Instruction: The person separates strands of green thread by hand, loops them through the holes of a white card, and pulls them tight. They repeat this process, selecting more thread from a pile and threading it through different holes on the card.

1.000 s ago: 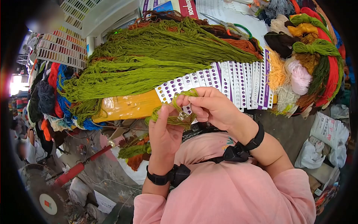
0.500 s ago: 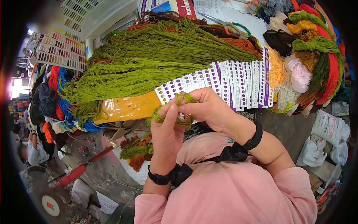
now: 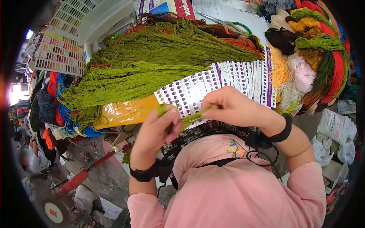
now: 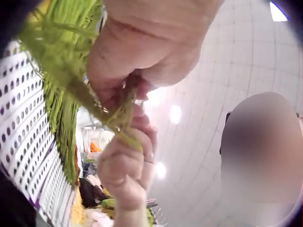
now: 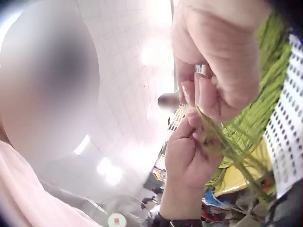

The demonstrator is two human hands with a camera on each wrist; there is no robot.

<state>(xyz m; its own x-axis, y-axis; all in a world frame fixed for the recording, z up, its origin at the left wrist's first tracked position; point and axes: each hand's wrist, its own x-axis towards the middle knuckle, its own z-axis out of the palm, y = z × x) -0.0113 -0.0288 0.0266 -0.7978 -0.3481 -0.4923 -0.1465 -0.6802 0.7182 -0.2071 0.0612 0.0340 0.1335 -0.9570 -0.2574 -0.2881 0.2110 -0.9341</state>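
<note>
A small bundle of olive-green yarn [image 3: 191,118] runs between my two hands in front of the pink shirt. My left hand [image 3: 155,128] grips its left end with curled fingers, a tuft showing above them. Thumb and fingers of my right hand [image 3: 232,107] pinch the other end. In the left wrist view the strands of yarn [image 4: 75,85] fan out past the fingers, close to the right hand [image 4: 124,168]. Loose ends of the yarn [image 5: 239,161] trail down in the right wrist view, beside the left hand [image 5: 185,160].
Long green skeins [image 3: 159,51] cover the table beyond my hands, next to punched white cards [image 3: 190,89] and a yellow taped package [image 3: 123,113]. Scissors [image 3: 213,18] lie at the back. Coloured skeins [image 3: 304,72] hang at the right. A fan [image 3: 53,212] stands lower left.
My hands were close together over a looped bunch of yarn; they have moved apart sideways, and the yarn is now stretched between them.
</note>
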